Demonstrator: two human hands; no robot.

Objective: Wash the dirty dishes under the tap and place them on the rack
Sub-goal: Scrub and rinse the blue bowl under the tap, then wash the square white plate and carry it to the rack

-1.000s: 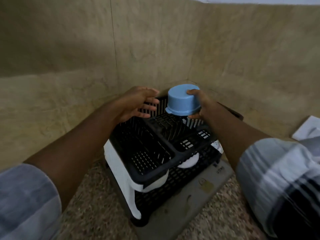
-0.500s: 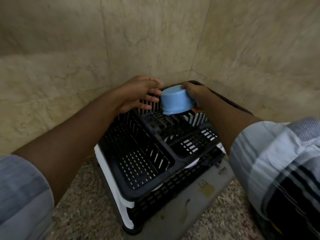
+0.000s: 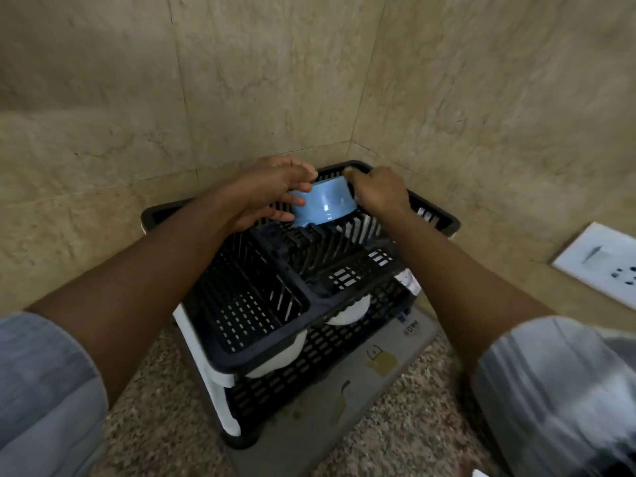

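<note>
The blue bowl (image 3: 323, 204) sits tilted on its side between the person's two hands, its rim resting on the upright black prongs at the back of the dish rack (image 3: 296, 304). The left hand (image 3: 266, 192) curls around the bowl's left side, with its fingers laid across the near face. The right hand (image 3: 380, 191) closes on the bowl's right edge, knuckles up, just beside the rack's rear rim. Below the grip, the rack's upper tier shows a slotted compartment on the left and a smaller one on the right. White dishes (image 3: 347, 311) peek out from the lower tier beneath the hands. The rack stands on a grey mat (image 3: 378, 366) over a speckled counter (image 3: 161, 418), tucked into a tiled corner. Far right of the grip, a white switch plate (image 3: 600, 263) is mounted on the wall.
</note>
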